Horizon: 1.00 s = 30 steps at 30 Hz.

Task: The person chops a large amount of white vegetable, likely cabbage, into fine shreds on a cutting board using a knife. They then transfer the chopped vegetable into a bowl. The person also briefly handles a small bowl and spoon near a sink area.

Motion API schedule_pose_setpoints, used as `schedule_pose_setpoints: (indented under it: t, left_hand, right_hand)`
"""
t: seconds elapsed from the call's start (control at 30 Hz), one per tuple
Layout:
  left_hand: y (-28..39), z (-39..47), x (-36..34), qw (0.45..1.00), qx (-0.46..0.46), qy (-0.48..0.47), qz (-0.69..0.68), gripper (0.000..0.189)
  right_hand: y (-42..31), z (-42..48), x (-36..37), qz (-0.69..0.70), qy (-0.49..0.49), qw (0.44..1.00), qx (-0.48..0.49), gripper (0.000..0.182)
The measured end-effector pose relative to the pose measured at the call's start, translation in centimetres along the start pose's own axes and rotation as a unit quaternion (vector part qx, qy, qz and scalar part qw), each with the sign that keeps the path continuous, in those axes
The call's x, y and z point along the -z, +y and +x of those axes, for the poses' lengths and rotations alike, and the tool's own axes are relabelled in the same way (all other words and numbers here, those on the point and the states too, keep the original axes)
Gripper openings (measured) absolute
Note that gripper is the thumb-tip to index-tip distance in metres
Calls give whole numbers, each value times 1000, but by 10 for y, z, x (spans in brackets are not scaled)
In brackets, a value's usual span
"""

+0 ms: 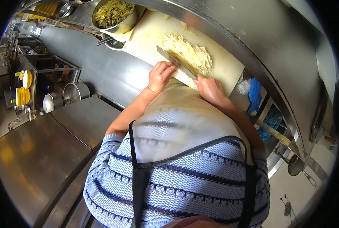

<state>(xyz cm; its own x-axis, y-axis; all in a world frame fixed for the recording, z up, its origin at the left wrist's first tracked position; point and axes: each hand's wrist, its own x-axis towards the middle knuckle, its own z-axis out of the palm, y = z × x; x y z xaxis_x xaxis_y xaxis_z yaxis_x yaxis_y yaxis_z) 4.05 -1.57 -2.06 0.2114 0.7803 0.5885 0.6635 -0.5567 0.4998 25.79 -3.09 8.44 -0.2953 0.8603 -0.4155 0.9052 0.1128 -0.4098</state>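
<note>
A pile of pale shredded vegetable [190, 52] lies on a large white cutting board [227, 67]. In front of it, a broad-bladed kitchen knife [166, 55] slants across the board's near side. My right hand [211, 88] is closed around the knife's handle, close to my apron. The fingers of my left hand [162, 74] are curled at the near face of the blade, over the board's edge. Whether they pinch anything is hidden. Which vegetable the shreds come from I cannot tell.
A metal pot of chopped greens [113, 14] stands beyond the board's left end, above a metal bowl [114, 44]. A steel shelf edge [235, 41] arches over the far side. Blue plastic [254, 95] lies to the right. Behind my left arm is a steel counter [44, 154].
</note>
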Motion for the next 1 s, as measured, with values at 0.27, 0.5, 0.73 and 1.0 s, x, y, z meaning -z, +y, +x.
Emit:
schedule_pose_setpoints:
  t: [0.27, 0.5, 0.73, 1.0]
  left_hand:
    - [1, -1, 1, 1000, 8, -8, -4, 23]
    - [-1, -2, 1, 1000, 4, -9, -7, 22]
    - [-1, -4, 4, 1000, 7, -21, -16, 24]
    - [-5, 0, 6, 999, -16, -24, -14, 24]
  right_hand:
    - [2, -14, 10, -23, -25, 999, -2, 25]
    - [0, 19, -17, -20, -1, 1000, 20, 25]
    - [6, 17, -9, 25, 35, 998, 37, 25]
    - [-5, -4, 6, -9, 1, 1000, 15, 24]
